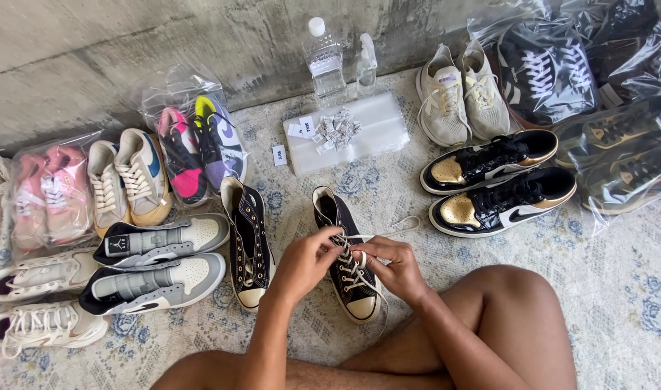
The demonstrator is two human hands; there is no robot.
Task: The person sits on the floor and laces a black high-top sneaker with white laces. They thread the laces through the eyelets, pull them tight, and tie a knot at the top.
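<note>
Both grips pinch white laces on a black canvas high-top sneaker [348, 263].
Left hand [305, 261] and right hand [394, 266] each close fingers around lace; its matching black sneaker [247, 242] lies just beside.

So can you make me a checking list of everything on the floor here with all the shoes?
Surface: patterned rug on the floor, grey concrete wall behind.
Job's things: black high-top shoe with white lace partly threaded; its partner lies beside it, unlaced.
Clutter: grey pair, white pair, black-and-gold pair, pale pair, bagged shoes, water bottle, spray bottle, clear bags with small packets.
Grippers: left hand and right hand both pinch the lace.
Cables: nothing seen.
Surroundings: the person's bare legs.
</note>
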